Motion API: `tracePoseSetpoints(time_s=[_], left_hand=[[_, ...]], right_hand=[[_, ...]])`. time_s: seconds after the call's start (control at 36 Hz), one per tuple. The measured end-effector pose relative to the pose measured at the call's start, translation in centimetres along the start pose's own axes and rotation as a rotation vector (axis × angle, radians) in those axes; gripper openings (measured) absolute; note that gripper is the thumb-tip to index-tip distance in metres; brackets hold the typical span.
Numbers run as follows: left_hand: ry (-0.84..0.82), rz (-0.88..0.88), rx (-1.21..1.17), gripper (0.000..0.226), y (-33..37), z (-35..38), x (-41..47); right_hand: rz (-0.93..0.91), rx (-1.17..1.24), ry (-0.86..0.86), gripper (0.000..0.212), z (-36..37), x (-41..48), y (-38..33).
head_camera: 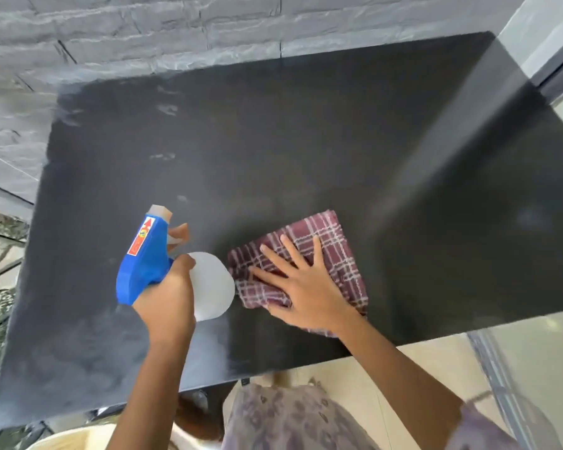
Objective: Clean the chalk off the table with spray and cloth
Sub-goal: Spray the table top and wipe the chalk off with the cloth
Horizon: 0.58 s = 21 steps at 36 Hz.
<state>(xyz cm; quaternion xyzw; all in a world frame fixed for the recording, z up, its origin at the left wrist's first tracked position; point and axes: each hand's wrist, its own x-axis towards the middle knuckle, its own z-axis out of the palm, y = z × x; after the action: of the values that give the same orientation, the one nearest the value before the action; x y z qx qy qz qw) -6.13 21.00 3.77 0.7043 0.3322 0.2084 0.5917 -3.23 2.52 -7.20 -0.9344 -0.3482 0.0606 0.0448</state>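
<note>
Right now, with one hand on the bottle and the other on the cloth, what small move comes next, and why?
Probably one squeeze of the trigger: the left hand grips the spray bottle, aimed across the table where pale chalk smears show far left. The right hand lies flat on the cloth, ready to wipe.

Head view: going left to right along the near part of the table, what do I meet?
chalk haze → spray bottle, gripped by the left hand → plaid cloth, pressed under the right hand → darker bare stretch of the table
</note>
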Motion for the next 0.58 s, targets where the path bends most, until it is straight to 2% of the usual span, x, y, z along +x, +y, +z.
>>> tracePoseSetpoints(time_s=[0.08,0.14,0.25,0.31,0.36,0.42,0.53,0.58], left_hand=[[0.027,0.009,-0.041,0.022,-0.2,-0.3,-1.5],[0.057,0.011,-0.05,0.02,-0.3,-0.5,-2.4],[0.055,0.015,-0.048,0.024,-0.4,-1.0,-4.8],[0.074,0.0,-0.065,0.023,-0.5,-1.3,-5.8],[0.082,0.018,-0.056,0.023,-0.5,-1.6,-6.9],[0.105,0.013,-0.048,0.024,-0.8,-2.1,-7.7],[0.184,-0.038,-0.037,0.021,-1.2,-3.5,-9.1],[0.181,-0.016,-0.027,0.023,-1.2,-4.2,-9.2]], right_hand=[[-0.032,0.002,-0.005,0.061,1.2,-6.2,0.3],[0.02,-0.011,-0.012,0.06,1.0,-9.3,2.7],[0.334,-0.019,-0.055,0.063,-0.5,-10.0,8.3],[0.5,0.006,-0.049,0.065,-0.8,-7.7,9.0],[0.562,0.028,-0.053,0.067,-0.9,-5.0,7.6],[0.46,0.019,-0.065,0.068,-0.9,-3.2,4.7],[0.053,-0.004,-0.108,0.066,-0.3,-3.6,-2.7],[-0.091,-0.006,-0.131,0.064,-0.1,-5.4,-4.6]])
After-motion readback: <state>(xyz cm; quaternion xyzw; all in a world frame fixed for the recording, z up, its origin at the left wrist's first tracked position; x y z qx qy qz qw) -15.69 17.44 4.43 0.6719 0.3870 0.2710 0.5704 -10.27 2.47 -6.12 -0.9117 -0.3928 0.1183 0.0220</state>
